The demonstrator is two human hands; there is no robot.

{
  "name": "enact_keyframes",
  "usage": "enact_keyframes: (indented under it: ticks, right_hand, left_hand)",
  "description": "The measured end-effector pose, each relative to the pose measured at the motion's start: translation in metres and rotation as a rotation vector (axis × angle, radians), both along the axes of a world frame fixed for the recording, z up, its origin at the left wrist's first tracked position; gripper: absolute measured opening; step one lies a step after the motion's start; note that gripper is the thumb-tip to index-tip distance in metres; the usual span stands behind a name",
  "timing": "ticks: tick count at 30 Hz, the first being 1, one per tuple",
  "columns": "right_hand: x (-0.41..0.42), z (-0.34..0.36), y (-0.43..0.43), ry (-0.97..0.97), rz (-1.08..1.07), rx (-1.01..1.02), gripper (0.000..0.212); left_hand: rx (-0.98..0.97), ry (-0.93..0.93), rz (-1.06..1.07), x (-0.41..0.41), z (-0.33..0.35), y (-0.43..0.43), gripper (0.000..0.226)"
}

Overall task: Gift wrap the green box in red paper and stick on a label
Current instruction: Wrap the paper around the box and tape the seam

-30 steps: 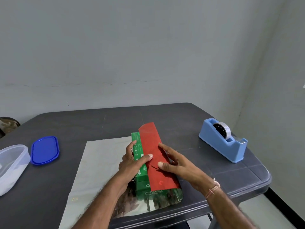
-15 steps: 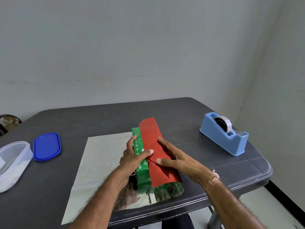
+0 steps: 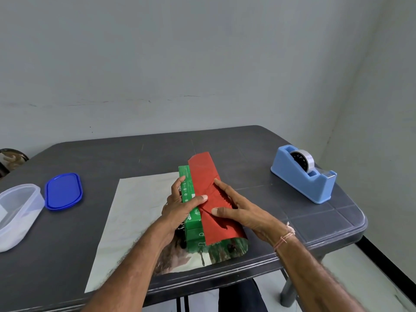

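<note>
Green box (image 3: 189, 199): lies lengthwise in the middle of the counter's (image 3: 112, 158) front half, on the wrapping sheet; its left long side and a strip of its top show green, the rest sits under the red flap
Red paper (image 3: 210, 176): one flap is folded up from the right over the top of the box, red side out, and reaches past the box's far end; a crease crosses it between the two thumbs
Silvery inner face (image 3: 135, 210): the rest of the sheet lies flat to the left of the box, shiny side up, reaching close to the counter's near edge
Left hand (image 3: 180, 207): grips the box from the left, fingers curled against its side, thumb tip on the flap's edge
Right hand (image 3: 239, 210): spread flat on the red flap, fingers straight, holding nothing; a thin bracelet (image 3: 284, 237) is on the wrist
Tape dispenser (image 3: 301, 179): light blue, carrying a roll of tape, well to the right of the box near the counter's right edge
Blue lid (image 3: 63, 191): flat on the counter's left part, just beside the clear container (image 3: 18, 212)
Clear container: lidless, at the left edge, partly cut off by the frame
</note>
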State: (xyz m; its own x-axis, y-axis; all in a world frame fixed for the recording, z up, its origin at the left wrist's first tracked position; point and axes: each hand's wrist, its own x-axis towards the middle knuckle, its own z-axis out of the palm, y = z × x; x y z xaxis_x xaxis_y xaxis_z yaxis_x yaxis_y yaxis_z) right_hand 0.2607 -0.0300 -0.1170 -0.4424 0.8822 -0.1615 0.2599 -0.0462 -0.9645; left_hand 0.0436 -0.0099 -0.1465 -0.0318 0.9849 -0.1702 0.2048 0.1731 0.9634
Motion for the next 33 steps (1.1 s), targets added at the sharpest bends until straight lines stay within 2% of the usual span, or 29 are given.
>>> enact_keyframes:
  ticks: [7,9,12,15,17,19,21,24,28,33]
  right_hand:
    - [0.002,-0.002,0.001,0.005,-0.024,0.008,0.089]
    - [0.008,-0.003,-0.001,0.028,-0.073,0.067,0.092]
    - [0.028,0.003,-0.007,0.033,-0.355,0.334,0.09]
    - [0.059,0.001,0.001,-0.356,-0.797,0.587,0.103]
    - [0.083,-0.001,0.01,-0.514,-1.081,0.569,0.112]
    - [0.115,-0.004,0.019,-0.491,-1.256,0.444,0.118]
    - [0.149,-0.007,0.029,-0.4,-1.269,0.34,0.115]
    - [0.177,-0.005,0.034,-0.221,-1.175,0.195,0.085]
    - [0.172,-0.006,0.029,-0.364,-1.179,0.246,0.076]
    - [0.122,-0.002,0.023,-0.517,-1.111,0.276,0.059]
  left_hand:
    - [-0.027,-0.021,-0.017,-0.001,0.004,-0.003,0.091]
    - [-0.022,-0.021,-0.021,-0.001,0.005,-0.004,0.094]
    - [-0.012,-0.011,-0.035,0.0,0.007,-0.005,0.103]
    - [-0.015,-0.002,-0.043,-0.003,0.004,-0.003,0.105]
    - [-0.009,-0.002,-0.049,-0.005,0.002,-0.002,0.108]
    - [0.005,0.002,-0.06,-0.003,0.002,-0.001,0.111]
    - [0.024,-0.002,-0.065,-0.002,0.002,-0.002,0.113]
    - [0.036,-0.008,-0.054,-0.001,0.001,0.0,0.11]
    - [0.042,-0.02,-0.036,-0.004,-0.007,0.005,0.103]
    - [0.046,-0.037,-0.031,-0.003,-0.006,0.006,0.092]
